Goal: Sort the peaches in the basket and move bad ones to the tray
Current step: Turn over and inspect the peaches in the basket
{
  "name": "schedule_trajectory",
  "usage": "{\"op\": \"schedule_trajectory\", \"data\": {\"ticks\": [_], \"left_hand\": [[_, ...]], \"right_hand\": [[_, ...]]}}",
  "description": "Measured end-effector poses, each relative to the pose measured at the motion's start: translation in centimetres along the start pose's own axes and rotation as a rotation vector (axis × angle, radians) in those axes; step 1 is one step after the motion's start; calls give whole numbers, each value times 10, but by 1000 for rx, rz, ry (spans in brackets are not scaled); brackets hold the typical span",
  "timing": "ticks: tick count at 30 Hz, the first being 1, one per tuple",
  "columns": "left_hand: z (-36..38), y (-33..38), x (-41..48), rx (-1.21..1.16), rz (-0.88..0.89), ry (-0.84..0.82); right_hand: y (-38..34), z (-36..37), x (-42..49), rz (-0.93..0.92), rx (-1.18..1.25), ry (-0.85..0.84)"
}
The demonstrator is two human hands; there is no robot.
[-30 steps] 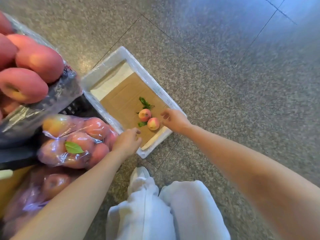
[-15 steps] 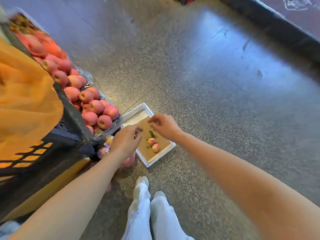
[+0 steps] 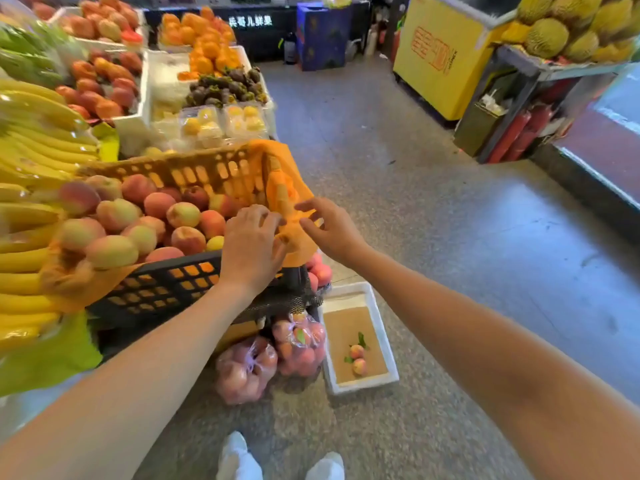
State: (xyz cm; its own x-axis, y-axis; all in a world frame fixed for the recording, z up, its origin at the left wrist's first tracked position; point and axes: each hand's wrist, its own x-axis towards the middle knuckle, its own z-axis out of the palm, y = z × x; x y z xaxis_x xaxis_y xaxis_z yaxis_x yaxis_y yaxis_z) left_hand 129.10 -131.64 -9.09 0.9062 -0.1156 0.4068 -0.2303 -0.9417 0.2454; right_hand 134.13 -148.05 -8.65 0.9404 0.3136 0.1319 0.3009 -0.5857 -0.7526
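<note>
Left hand (image 3: 251,245) lies loosely open on the orange liner (image 3: 277,174) at the near right corner of the peach-filled basket (image 3: 166,282), right hand (image 3: 330,230) spread wide and touching the same liner, neither holding fruit; white foam tray (image 3: 362,386) on the floor below holds two peaches (image 3: 357,351), bagged peaches (image 3: 247,372) just beside it.
</note>
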Motion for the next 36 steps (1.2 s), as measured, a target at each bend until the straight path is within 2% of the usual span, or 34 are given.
{"op": "schedule_trajectory", "data": {"ticks": [3, 5, 8, 11, 14, 19, 25, 30, 36], "left_hand": [[-15, -47, -17, 130, -146, -130], [-23, -72, -29, 90, -192, -224], [-35, -102, -39, -76, -179, -370], [-46, -131, -32, -164, -74, -463], [-58, -164, -13, -235, -54, -409], [-74, -225, 19, -119, -75, -330], [-69, -273, 38, 213, -209, -410], [-63, -285, 47, 292, -301, -388], [-73, -301, 50, 296, -538, -286]], "right_hand": [[-29, 30, 15, -94, -112, -127], [-38, 49, 25, -89, -259, -255], [-49, 69, 36, -3, -436, -416], [-62, 76, 53, 88, -492, -410], [-78, 81, 74, 120, -473, -373], [-99, 105, 103, 165, -238, -389], [-99, 143, 144, 156, -267, -467], [-92, 168, 176, 122, -313, -534], [-87, 197, 199, 69, -393, -676]]}}
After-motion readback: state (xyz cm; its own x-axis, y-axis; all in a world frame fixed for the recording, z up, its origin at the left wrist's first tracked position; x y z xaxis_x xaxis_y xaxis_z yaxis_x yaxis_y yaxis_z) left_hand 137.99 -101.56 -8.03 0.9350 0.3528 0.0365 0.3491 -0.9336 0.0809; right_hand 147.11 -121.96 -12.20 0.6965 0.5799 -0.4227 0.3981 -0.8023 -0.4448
